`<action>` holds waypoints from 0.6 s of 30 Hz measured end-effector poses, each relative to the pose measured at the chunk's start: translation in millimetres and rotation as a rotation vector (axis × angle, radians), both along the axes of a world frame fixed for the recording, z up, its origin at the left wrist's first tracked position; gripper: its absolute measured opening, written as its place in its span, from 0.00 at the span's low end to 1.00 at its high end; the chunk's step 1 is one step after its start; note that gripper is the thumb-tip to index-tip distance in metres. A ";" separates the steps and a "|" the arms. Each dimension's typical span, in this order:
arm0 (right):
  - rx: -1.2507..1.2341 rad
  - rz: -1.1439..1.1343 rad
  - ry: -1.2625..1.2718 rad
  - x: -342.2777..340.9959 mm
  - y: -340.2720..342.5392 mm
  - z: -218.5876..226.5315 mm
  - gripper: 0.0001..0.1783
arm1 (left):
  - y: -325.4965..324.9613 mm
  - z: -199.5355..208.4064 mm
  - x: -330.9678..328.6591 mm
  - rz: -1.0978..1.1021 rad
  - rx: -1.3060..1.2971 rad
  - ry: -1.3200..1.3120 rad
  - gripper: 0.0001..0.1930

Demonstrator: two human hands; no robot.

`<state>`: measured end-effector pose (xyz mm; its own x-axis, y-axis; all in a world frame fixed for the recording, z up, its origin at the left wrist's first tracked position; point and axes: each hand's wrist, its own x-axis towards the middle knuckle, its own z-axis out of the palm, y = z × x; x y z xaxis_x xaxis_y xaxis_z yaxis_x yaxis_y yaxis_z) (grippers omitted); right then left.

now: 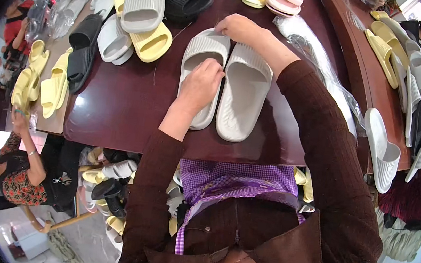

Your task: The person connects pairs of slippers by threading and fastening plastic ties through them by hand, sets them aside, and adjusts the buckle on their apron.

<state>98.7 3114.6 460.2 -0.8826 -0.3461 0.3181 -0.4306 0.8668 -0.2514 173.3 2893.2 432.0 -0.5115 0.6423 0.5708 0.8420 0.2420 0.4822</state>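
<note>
Two light grey slide slippers lie side by side before me on the dark red table, toes pointing away: a left one (203, 116) and a right one (241, 109). My left hand (201, 83) rests over the left slipper with its fingers curled closed at the rear edge of the strap; the fingertips are partly hidden. At the toe end of that same slipper, my right hand (240, 29) pinches the front edge with its fingers bent down. Its wrist passes over the toe of the right slipper. Whether anything small is between the fingers of either hand cannot be seen.
Grey, yellow and black slides are piled at the far left, including a yellow slide (152, 42). Clear plastic bags (315, 55) lie right of my right forearm. Another table with slides (385, 53) stands at right. A co-worker (19, 167) handles yellow slides at left.
</note>
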 end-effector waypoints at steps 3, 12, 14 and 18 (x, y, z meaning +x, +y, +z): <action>0.080 -0.087 -0.141 6.1 -2.9 1.9 0.08 | -2.3 -3.7 0.7 0.009 0.011 -0.013 0.07; -0.051 -0.308 0.228 50.0 0.6 21.1 0.07 | -3.3 10.9 5.3 0.065 0.286 0.048 0.09; -0.163 -0.284 0.420 66.5 -7.4 22.3 0.06 | -9.0 24.1 11.4 0.124 0.363 -0.097 0.11; -0.206 -0.165 0.596 93.1 -25.8 21.0 0.07 | 8.8 57.1 -2.2 0.099 0.324 -0.306 0.11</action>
